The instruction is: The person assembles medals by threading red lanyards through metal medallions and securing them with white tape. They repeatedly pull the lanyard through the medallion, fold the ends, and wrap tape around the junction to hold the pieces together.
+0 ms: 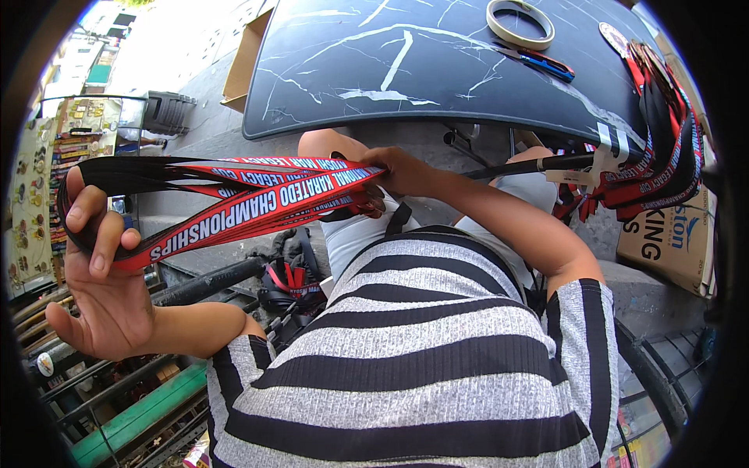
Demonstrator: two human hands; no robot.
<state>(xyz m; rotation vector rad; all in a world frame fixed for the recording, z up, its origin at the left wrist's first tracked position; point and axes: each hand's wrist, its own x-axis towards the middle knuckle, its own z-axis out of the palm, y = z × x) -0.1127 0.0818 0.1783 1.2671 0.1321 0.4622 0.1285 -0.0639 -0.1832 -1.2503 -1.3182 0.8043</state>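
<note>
A bundle of red, black and white medal ribbons [265,209] stretches across in front of my body. My left hand [109,292] has its fingers hooked through the looped black end, with the thumb held apart. At the other end, my right hand [407,173] is closed around the gathered ribbons, above my lap. Just below that hand, bronze-coloured medals [374,204] partly show; the rest of them is hidden.
A dark marble-patterned table [351,62] stands ahead, bearing a tape roll [520,23] and a cutter knife [548,65]. More ribboned medals [663,132] hang over its right edge. A cardboard box [667,242] sits below. Metal bars [211,277] and loose ribbons [292,282] lie to the left.
</note>
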